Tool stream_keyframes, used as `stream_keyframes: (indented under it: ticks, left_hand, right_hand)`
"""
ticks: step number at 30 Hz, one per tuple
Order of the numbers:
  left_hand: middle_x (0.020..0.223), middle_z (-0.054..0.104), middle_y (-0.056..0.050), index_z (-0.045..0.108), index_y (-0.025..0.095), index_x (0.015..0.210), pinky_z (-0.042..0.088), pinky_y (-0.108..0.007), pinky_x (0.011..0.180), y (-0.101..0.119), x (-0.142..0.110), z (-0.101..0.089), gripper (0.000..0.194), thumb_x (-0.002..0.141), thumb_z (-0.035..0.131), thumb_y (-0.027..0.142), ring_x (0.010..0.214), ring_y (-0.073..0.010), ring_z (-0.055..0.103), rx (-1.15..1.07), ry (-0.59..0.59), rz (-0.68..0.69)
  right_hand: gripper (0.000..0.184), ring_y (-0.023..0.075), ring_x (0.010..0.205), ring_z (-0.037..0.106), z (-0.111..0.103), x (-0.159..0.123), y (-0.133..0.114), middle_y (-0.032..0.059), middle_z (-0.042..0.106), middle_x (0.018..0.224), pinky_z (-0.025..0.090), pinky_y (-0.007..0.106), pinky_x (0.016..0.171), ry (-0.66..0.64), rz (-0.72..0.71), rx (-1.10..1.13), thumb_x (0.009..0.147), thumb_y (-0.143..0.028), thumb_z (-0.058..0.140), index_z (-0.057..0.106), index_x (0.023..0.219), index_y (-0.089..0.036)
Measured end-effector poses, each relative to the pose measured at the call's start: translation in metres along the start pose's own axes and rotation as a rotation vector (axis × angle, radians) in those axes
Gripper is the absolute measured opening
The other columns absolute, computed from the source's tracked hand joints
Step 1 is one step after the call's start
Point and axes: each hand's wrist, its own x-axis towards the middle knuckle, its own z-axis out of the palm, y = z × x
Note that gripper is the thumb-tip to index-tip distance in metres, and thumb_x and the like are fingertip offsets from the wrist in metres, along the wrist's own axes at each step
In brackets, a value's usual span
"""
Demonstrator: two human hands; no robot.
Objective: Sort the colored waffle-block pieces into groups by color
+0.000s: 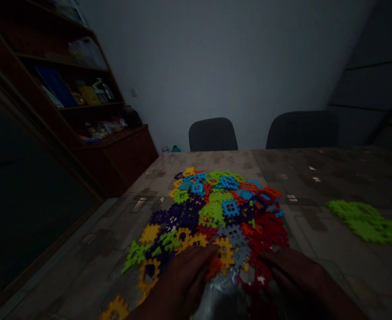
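A wide pile of interlocking plastic tiles (212,213) with toothed edges covers the middle of the table, in yellow, green, blue, purple, grey, orange and red. At its near left side lies my left hand (187,273), fingers stretched out and beside an orange tile (213,267). My right hand (301,271) is by the red tiles (269,231) at the near right, its fingers extended towards the pile. Between the hands, a shiny clear plastic bag (221,298) shows at the bottom edge. Dim light hides the undersides of both hands.
Green tiles (364,221) lie apart on the patterned table (302,178) to the right. A yellow tile (115,309) is near the front left. Two dark chairs (212,134) stand beyond the far edge, and a wooden shelf unit (116,151) is at the left.
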Motion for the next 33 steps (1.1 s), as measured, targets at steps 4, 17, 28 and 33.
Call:
stream_keyframes:
  ticks: [4,17,28,33]
  left_hand:
    - [0.135,0.071,0.001,0.047,0.044,0.147,0.059,-0.032,0.098,0.012,-0.001,-0.001,0.051,0.1,0.059,0.026,0.115,-0.0217,0.071,-0.073,-0.132,-0.14]
    - [0.116,0.073,-0.007,0.061,0.024,0.126,0.053,-0.035,0.091,0.03,0.011,-0.004,0.024,0.103,0.054,0.021,0.104,-0.0234,0.068,-0.059,-0.381,0.014]
    - [0.118,0.064,-0.004,0.059,0.028,0.123,0.048,-0.031,0.085,0.039,0.011,-0.003,0.04,0.091,0.077,0.043,0.103,-0.0231,0.062,0.081,-0.543,-0.001]
    - [0.121,0.064,-0.004,0.058,0.029,0.127,0.049,-0.031,0.09,0.037,0.008,0.002,0.038,0.095,0.073,0.04,0.107,-0.023,0.062,0.065,-0.554,0.046]
  right_hand:
    - [0.033,0.0237,0.088,0.079,0.0,0.0,0.001,0.008,0.082,0.105,0.067,0.034,0.077,-0.003,-0.038,-0.036,0.102,-0.021,0.048,0.074,0.122,-0.027]
    - [0.066,0.0288,0.099,0.072,0.017,-0.006,-0.031,0.0128,0.076,0.114,0.06,0.038,0.083,-0.206,-0.046,-0.067,0.077,-0.013,0.071,0.056,0.141,-0.02]
    - [0.092,0.0327,0.102,0.067,0.033,-0.014,-0.033,0.0146,0.069,0.121,0.057,0.042,0.083,-0.265,-0.002,-0.201,0.061,-0.009,0.071,0.047,0.149,-0.022]
    - [0.078,0.0305,0.104,0.07,0.023,-0.01,-0.019,0.0148,0.07,0.124,0.06,0.04,0.081,-0.131,0.02,-0.18,0.071,-0.015,0.067,0.05,0.147,-0.022]
